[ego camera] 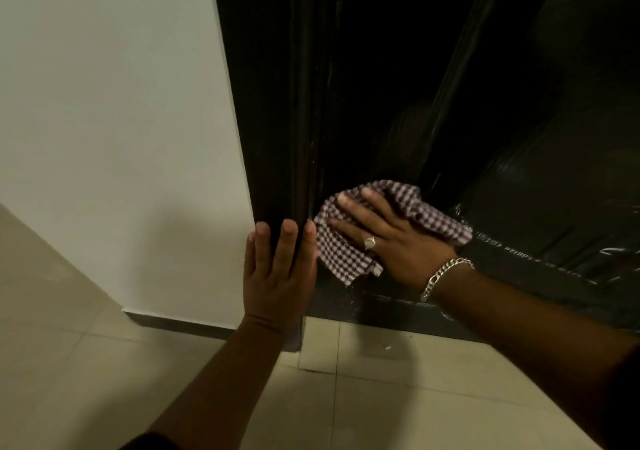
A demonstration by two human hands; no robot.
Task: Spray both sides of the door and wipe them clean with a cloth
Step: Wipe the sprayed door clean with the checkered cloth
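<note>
Pale wall (104,120) fills the left of the frame, dark door (398,86) the centre and right. Right hand (391,242), fingers straight, presses the checked cloth (346,252) flat against the door's lower panel. Left hand (277,273), fingers straight, rests on the frame (270,138) just beside it.

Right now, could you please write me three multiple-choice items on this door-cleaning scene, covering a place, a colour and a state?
1. Where is the cloth?
A. on the floor tiles
B. pressed low on the door
C. hung over the left forearm

2. What pattern does the cloth show?
A. purple and white checks
B. plain yellow
C. green stripes

3. How is the left hand?
A. curled round a spray bottle
B. flat, fingers straight, on the door frame
C. out of view

Answers: 1 B, the right hand presses it against the dark door near the bottom; 2 A, small checks show; 3 B, its fingers lie straight on the frame.
</note>
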